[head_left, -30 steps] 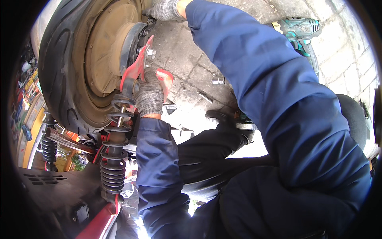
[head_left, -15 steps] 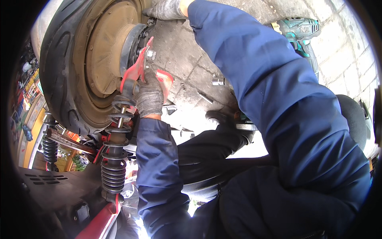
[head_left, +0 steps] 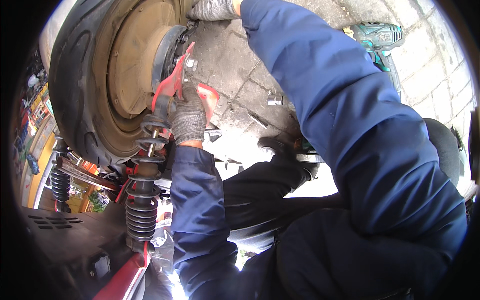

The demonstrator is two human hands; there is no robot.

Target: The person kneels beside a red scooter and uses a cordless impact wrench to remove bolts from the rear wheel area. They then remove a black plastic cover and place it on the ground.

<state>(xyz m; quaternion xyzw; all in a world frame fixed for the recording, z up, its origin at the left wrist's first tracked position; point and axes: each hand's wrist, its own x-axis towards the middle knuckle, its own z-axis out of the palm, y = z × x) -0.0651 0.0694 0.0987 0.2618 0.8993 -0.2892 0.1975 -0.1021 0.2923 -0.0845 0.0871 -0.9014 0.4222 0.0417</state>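
My left hand point(head_left: 189, 119), in a grey knit glove, is closed round the lower part of a red metal bracket point(head_left: 172, 82) beside the wheel's hub. The bracket carries a bolt with a nut point(head_left: 191, 64). Just left of that hand is the top eye of a black coil-spring shock absorber point(head_left: 142, 207), which slants down toward a red frame part. At the top edge my right hand point(head_left: 215, 9), gloved alike, reaches to the far side of the wheel point(head_left: 134, 65), its fingers closed against the rim and partly cut off by the picture's edge. The wheel has a black tyre and a dusty brown hub.
On the paved ground point(head_left: 230, 70) to the right lie a socket point(head_left: 274, 100), a thin metal piece point(head_left: 258, 120) and a teal-and-black power drill point(head_left: 382, 42). A second shock absorber point(head_left: 61, 180) stands left. A black vented panel point(head_left: 60, 240) fills the lower left.
The view has shifted very slightly. Both hands keep their places on the bracket and at the wheel; the wheel shows no clear turn.
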